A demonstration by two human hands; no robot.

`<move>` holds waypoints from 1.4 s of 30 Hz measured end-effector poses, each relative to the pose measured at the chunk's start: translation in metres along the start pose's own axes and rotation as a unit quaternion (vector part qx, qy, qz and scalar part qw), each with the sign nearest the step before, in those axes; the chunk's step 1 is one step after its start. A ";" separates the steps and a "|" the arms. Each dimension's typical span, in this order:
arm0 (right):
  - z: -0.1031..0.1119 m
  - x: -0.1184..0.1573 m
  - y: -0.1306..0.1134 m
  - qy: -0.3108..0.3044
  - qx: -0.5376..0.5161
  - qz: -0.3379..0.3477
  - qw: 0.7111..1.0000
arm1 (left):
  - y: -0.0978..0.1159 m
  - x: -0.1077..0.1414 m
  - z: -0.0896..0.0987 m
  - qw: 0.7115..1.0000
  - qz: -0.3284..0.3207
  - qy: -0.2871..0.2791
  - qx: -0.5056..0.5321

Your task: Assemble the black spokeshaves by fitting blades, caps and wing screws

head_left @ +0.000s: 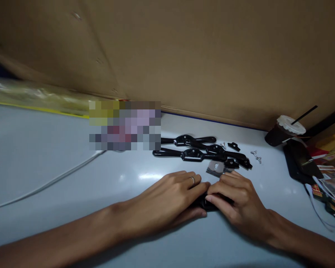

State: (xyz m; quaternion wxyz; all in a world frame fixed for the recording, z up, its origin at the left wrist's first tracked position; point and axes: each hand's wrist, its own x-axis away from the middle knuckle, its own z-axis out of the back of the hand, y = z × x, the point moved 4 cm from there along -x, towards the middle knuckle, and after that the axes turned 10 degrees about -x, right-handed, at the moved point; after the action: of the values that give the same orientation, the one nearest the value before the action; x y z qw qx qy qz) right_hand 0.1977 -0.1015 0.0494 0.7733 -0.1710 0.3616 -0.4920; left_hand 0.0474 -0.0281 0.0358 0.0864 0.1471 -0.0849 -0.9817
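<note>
My left hand point(175, 197), with a ring on one finger, is closed around one side of a black spokeshave body point(212, 206) low over the white table. My right hand point(241, 195) is closed at the middle of the same body, thumb and fingers pressed against it; whether a small part sits in that pinch is hidden. Just beyond the fingers lie flat grey blades point(216, 167). Several more black spokeshave bodies point(193, 154) rest behind them, with black cap pieces point(233, 146) alongside. Small silver thumbscrews point(255, 156) are scattered to the right.
A lidded cup with a black straw point(286, 130) stands at the back right, near a dark phone-like object point(301, 162) and piled packets point(331, 175). A white cable point(58, 182) runs left to a blurred-out patch. Cardboard point(184, 56) walls the back.
</note>
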 end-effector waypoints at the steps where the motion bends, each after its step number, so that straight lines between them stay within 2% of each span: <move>1: 0.001 -0.001 0.000 -0.004 -0.004 -0.002 1.000 | 0.000 0.000 0.000 1.000 0.000 -0.002 0.000; 6: 0.001 -0.003 -0.003 -0.012 0.010 0.003 1.000 | 0.000 0.000 -0.001 1.000 0.000 -0.010 -0.005; 10: 0.001 -0.002 -0.007 0.016 0.027 0.014 0.999 | -0.001 0.001 -0.002 1.000 -0.002 -0.006 -0.011; 16: -0.004 0.002 -0.007 0.016 0.100 0.027 0.994 | -0.001 0.001 0.000 1.000 0.000 -0.007 -0.021; 21: -0.004 0.002 -0.004 0.021 0.056 0.004 0.998 | 0.001 0.001 0.000 0.999 -0.003 0.005 -0.032; 28: -0.007 0.001 -0.010 -0.001 0.050 0.035 0.998 | 0.005 0.000 0.002 0.997 -0.016 0.049 -0.059; 32: -0.009 0.003 -0.009 -0.003 0.079 0.025 0.997 | 0.005 -0.001 0.001 0.999 -0.018 0.034 -0.034; 42: -0.005 0.006 -0.001 0.004 0.060 -0.030 0.998 | 0.000 0.002 -0.002 0.999 -0.002 -0.002 -0.033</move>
State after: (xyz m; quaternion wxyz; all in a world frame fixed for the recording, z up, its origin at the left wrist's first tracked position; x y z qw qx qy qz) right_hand 0.1946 -0.1068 0.0444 0.7658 -0.1327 0.3290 -0.5363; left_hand 0.0457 -0.0285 0.0336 0.0896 0.1424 -0.0521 -0.9844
